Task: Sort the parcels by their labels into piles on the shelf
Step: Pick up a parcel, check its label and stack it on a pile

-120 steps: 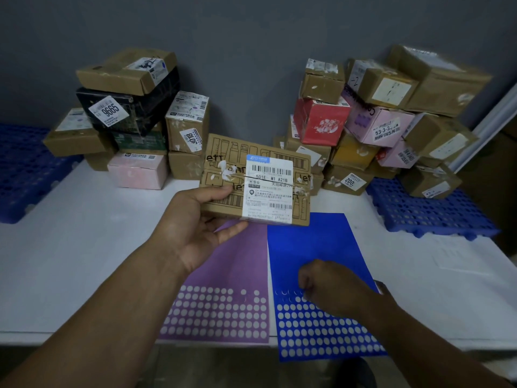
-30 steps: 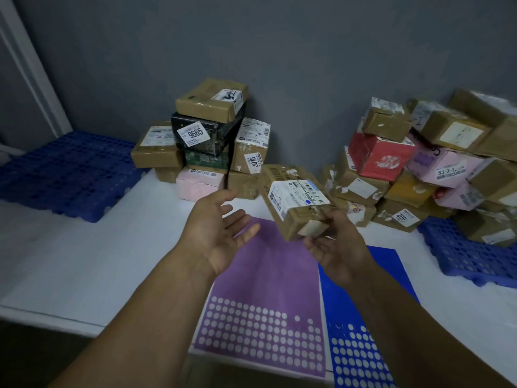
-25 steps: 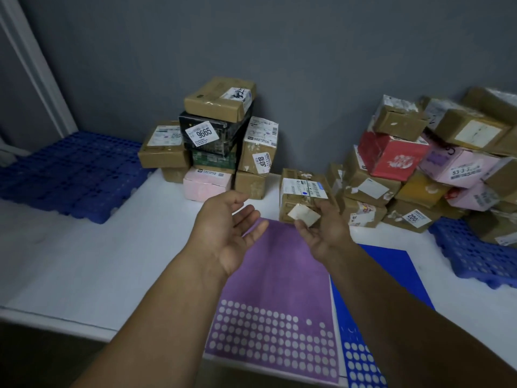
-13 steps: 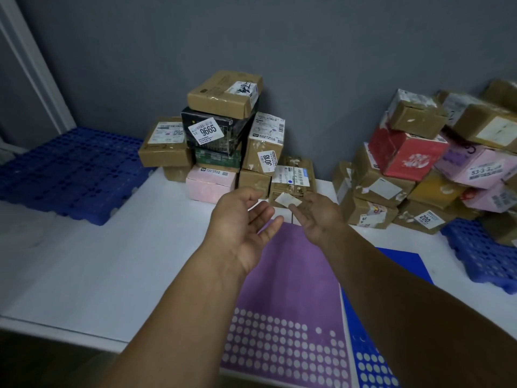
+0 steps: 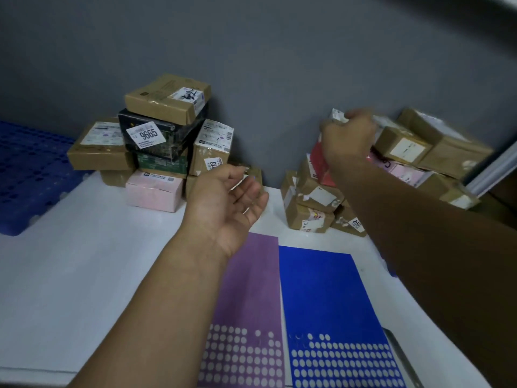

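Head camera looks down at a white shelf (image 5: 84,261). Closest to the person, below both hands, two flat sheets lie side by side on it. A purple sheet (image 5: 246,289) is under the left arm and a blue sheet (image 5: 321,289) is just to its right. Both have rows of pale dots at the near end. The left hand (image 5: 226,200) hangs above the far end of the purple sheet, palm up. Its fingers are loose and a little bent, with nothing in them. Just behind its fingers a brown parcel (image 5: 256,173) peeks out, close to the wall. To the left of that hand stands the left pile (image 5: 156,152) of parcels. It has a pink box (image 5: 154,191) at the bottom front, a black box (image 5: 162,138) with a label that reads 9665, and a brown box (image 5: 167,99) on top. Further left is a blue plastic pallet (image 5: 30,175). The right hand (image 5: 347,138) is reached out far, up at the top of the right pile (image 5: 313,203). Its fingers are curled round the top parcel (image 5: 337,116), a small one with white tape, just above a red box (image 5: 319,163). This hand is blurry. To the right of it more brown boxes (image 5: 405,144) and a pink parcel (image 5: 405,172) are stacked. Behind everything is a plain grey wall (image 5: 265,65). A white post (image 5: 492,169) slants along the far right edge.
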